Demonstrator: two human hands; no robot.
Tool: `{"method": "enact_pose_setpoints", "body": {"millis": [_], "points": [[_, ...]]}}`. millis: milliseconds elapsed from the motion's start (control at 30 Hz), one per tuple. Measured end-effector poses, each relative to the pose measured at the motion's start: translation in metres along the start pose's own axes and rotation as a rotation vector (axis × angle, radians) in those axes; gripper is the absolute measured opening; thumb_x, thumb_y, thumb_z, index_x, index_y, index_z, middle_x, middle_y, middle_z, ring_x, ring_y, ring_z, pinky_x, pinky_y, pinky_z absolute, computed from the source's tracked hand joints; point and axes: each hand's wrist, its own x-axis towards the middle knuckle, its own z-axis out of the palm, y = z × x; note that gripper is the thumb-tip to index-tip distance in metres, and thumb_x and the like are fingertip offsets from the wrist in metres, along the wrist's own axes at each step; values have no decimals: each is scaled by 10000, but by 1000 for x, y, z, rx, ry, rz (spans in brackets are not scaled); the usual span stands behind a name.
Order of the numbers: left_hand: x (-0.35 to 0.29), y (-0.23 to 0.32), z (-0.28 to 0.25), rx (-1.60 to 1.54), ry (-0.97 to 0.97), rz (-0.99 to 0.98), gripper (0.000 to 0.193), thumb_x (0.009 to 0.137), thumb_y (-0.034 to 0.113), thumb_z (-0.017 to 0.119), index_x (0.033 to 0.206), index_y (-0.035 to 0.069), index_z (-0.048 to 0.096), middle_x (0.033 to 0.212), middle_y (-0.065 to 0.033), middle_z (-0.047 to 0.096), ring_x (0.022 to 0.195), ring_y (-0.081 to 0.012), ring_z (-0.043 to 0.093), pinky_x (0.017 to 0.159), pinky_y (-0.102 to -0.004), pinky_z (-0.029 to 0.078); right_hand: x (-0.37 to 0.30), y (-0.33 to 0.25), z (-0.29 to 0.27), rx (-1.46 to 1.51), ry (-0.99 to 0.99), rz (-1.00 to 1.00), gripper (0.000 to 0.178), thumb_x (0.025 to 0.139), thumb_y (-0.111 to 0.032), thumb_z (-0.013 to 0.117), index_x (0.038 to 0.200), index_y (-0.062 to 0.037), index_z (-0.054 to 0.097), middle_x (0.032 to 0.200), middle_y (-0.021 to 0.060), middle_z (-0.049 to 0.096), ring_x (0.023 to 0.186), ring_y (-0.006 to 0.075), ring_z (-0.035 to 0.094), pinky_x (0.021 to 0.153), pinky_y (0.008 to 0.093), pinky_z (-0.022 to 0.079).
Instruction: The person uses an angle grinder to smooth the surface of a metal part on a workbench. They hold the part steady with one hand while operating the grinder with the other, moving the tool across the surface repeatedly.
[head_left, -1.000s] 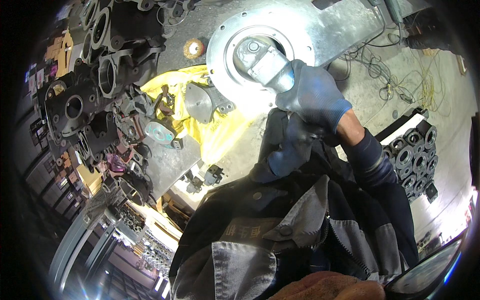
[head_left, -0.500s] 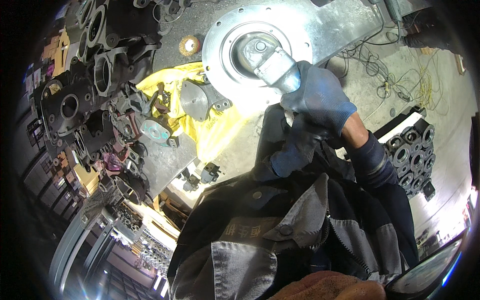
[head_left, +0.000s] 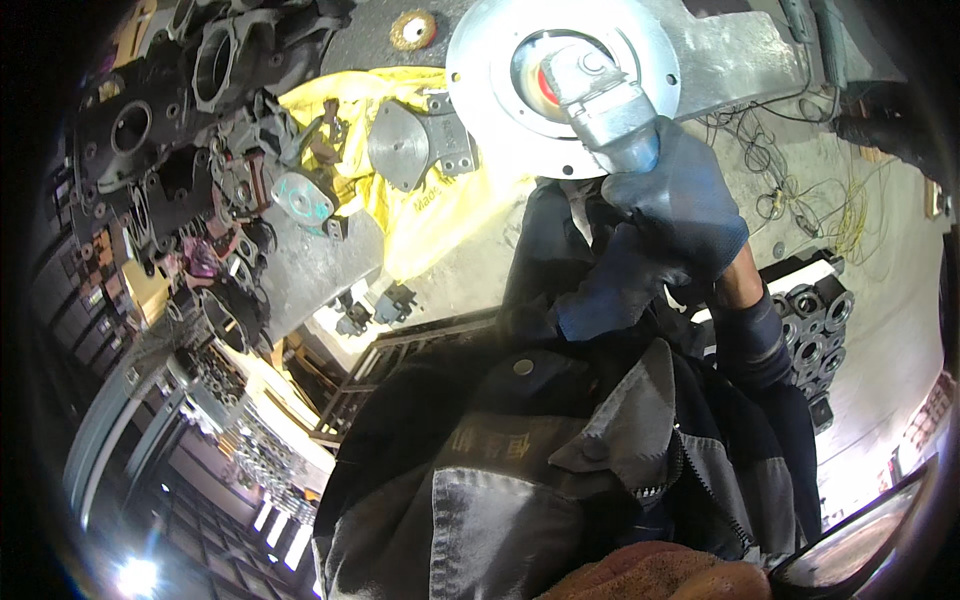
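Observation:
In my right hand (head_left: 683,200), blue-gloved and closed, is a silver angle grinder (head_left: 610,105). Its rounded head reaches over the bore of a shiny round metal flange (head_left: 484,110) with bolt holes round its rim. A red-orange patch (head_left: 547,86) shows inside the bore, left of the grinder head; whether it is a disc I cannot tell. My left hand (head_left: 612,287), also in a blue glove, is curled close against my body, just below the right one. The right hand hides part of it, and what its fingers hold does not show.
On the grey bench left of the flange, a yellow plastic sheet (head_left: 420,235) lies under a round metal cover (head_left: 399,146). A wire wheel (head_left: 413,31) sits behind it. Dark castings (head_left: 130,130) crowd the far left. Cables (head_left: 765,165) and stacked ring-ended parts (head_left: 815,330) are at right.
My view has shifted, so the flange appears farther right and up. Within the bore, the grinder head has moved rightward, and the red-orange patch shows now. Both hands keep their closed shape.

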Motion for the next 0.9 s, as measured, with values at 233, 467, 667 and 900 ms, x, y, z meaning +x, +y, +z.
{"method": "enact_pose_setpoints", "body": {"millis": [233, 467, 667, 900], "points": [[1, -5, -7, 151, 37, 46, 240, 844, -13, 748, 1073, -40, 683, 999, -98, 739, 938, -147, 705, 755, -311, 593, 1, -1, 10, -207, 79, -172, 559, 739, -306, 846, 1038, 99, 603, 875, 247, 689, 799, 417, 700, 696, 448, 555], [-1, -7, -17, 486, -51, 207, 149, 873, 34, 713, 1020, 12, 716, 1010, -82, 752, 941, -168, 723, 777, -320, 589, -1, -3, 13, -224, 89, -288, 536, 753, -293, 849, 1055, 84, 618, 853, 209, 677, 794, 386, 703, 705, 433, 554], [-2, -7, -28, 722, -88, 388, 111, 875, 60, 698, 974, 67, 746, 1010, -69, 757, 977, -213, 738, 787, -350, 601, 1, -8, 18, -229, 62, -206, 544, 740, -297, 853, 1067, 76, 630, 917, 218, 706, 827, 354, 718, 719, 414, 560], [-3, -3, -35, 1043, -71, 679, 109, 878, 59, 682, 961, 72, 752, 1001, -81, 757, 954, -227, 744, 783, -351, 610, 1, -25, 20, -206, 52, -161, 482, 773, -271, 831, 1086, 44, 644, 967, 223, 731, 866, 366, 721, 731, 414, 564]]}}
